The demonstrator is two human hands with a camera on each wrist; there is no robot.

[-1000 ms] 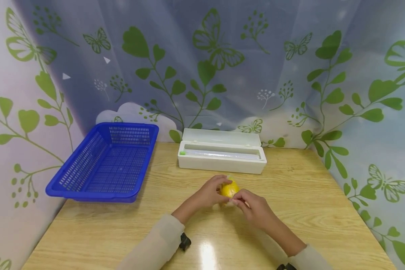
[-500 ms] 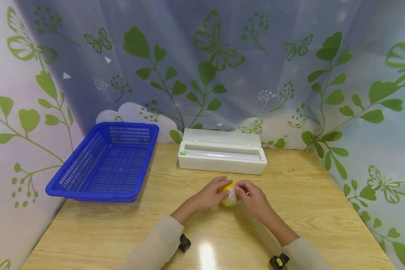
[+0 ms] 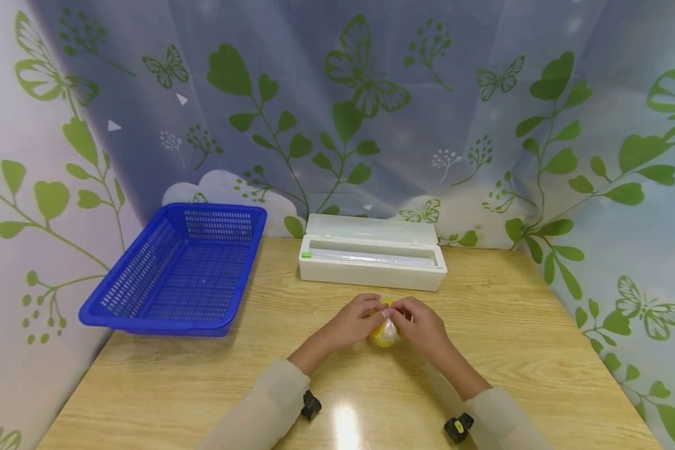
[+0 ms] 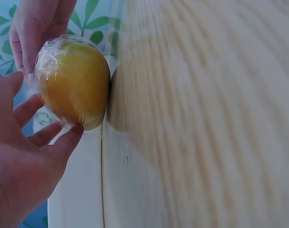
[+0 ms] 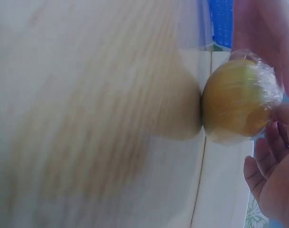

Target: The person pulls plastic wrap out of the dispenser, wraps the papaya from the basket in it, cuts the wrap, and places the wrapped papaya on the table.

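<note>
A round yellow fruit [image 3: 384,335] wrapped in clear cling film [image 4: 50,61] rests on the wooden table in front of both hands. My left hand [image 3: 350,323] holds it from the left; in the left wrist view the fingertips [image 4: 77,129] touch its wrapped side. From the right, my right hand [image 3: 425,326] pinches the film at the top of the fruit with thumb and forefinger, its other fingers [image 5: 258,164] loosely bent. Crinkled film bunches on the upper side of the fruit [image 5: 237,102] in the right wrist view.
Behind the hands stands a white cling film box [image 3: 371,275], lid raised, a film roll [image 3: 371,257] inside and a green slider [image 3: 307,255] at its left end. A blue plastic basket [image 3: 237,300] sits at the left. A patterned curtain [image 3: 292,81] borders the table [image 3: 529,350].
My right hand has moved from the fruit's near right side up to its top, drawing film over it. Whitish gathered film now shows on the fruit's near side. The left hand stays around it.
</note>
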